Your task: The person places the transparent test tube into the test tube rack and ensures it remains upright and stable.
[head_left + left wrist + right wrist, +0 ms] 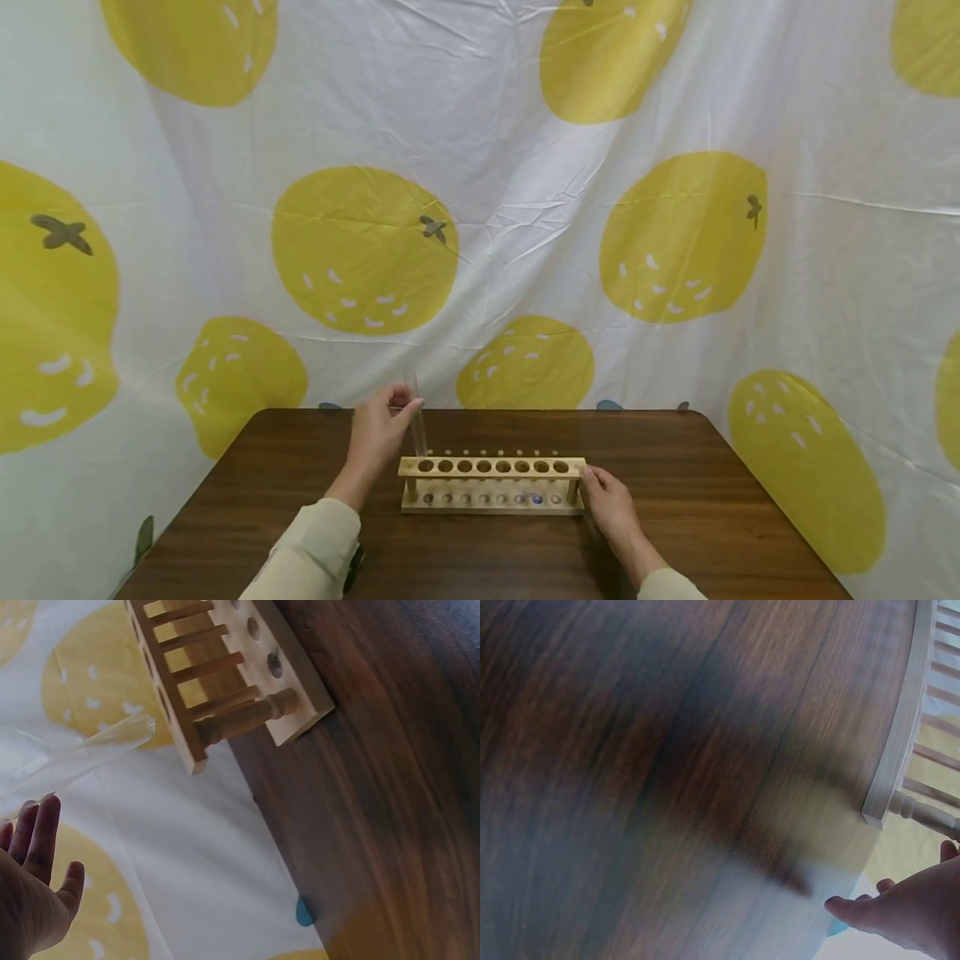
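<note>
A clear test tube (420,433) is pinched between the thumb and fingers of my left hand (382,425). It stands nearly upright, tilted a little, with its lower end right at the leftmost hole of the wooden test tube rack (491,509). In the left wrist view, the rounded end of the test tube (139,729) points at the rack's top rail, while the little finger of the left hand (37,892) sticks out. My right hand (611,504) grips the rack's right end at the top rail. The rack has a row of several round holes above matching hollows in its base.
The rack stands on a dark brown wooden table (712,500). Short pegs (500,452) line the rack's far side. One base hollow shows a bluish spot (537,500). A white curtain with yellow fruit prints (517,275) hangs behind the table's back edge.
</note>
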Demonstrator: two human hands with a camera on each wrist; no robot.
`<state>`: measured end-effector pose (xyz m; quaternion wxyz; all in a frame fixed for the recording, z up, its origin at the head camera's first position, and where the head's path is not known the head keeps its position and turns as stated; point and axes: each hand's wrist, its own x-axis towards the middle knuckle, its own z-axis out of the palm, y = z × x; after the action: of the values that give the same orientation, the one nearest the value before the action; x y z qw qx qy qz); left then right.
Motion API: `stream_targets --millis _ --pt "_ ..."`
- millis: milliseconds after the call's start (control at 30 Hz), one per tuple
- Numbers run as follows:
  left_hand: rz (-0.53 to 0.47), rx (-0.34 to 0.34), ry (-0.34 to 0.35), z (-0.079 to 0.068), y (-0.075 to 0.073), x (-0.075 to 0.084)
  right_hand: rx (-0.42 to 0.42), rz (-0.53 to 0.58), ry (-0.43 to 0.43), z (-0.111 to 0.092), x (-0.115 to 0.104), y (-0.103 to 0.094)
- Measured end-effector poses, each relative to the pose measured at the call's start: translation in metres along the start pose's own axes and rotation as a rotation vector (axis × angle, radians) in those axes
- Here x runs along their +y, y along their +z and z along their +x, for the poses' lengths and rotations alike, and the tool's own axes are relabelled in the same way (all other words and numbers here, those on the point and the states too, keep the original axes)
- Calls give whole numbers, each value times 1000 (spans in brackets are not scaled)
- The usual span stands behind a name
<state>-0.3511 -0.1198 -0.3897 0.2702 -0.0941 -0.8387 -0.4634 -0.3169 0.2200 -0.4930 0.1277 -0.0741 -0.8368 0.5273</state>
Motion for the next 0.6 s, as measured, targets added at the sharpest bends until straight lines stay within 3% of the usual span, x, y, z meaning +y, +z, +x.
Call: stream_targets --millis 600 --pt "40 -31 -19 -17 19 -21 -3 -22 4 -2 -3 -1"
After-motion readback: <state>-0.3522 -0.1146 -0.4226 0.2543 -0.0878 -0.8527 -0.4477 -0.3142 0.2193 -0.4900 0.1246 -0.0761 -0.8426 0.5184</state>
